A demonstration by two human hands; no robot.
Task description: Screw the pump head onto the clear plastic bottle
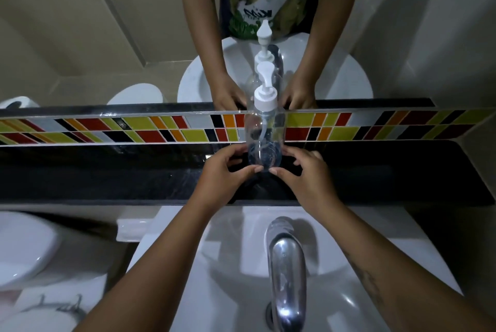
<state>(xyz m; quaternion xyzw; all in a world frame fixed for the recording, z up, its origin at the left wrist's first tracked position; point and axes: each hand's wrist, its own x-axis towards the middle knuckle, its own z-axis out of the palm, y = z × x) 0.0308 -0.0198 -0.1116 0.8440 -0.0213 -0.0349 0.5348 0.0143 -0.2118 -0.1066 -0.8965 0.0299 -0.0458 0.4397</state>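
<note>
Black ledge [107, 178]: upright clear bottle [264, 138], white pump head [265, 98].

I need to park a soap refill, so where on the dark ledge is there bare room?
The black stone ledge is bare left of the left hand and right of the right hand, below the coloured tile strip. The middle is crowded: both hands flank the clear plastic pump bottle.

Clear plastic bottle [264, 135] upright at frame centre on black stone ledge [107, 170], white pump head [265, 96] on top. Behind: mirror [80, 23]. Chrome tap [287, 272] lower centre, over white basin [228, 264].
</note>
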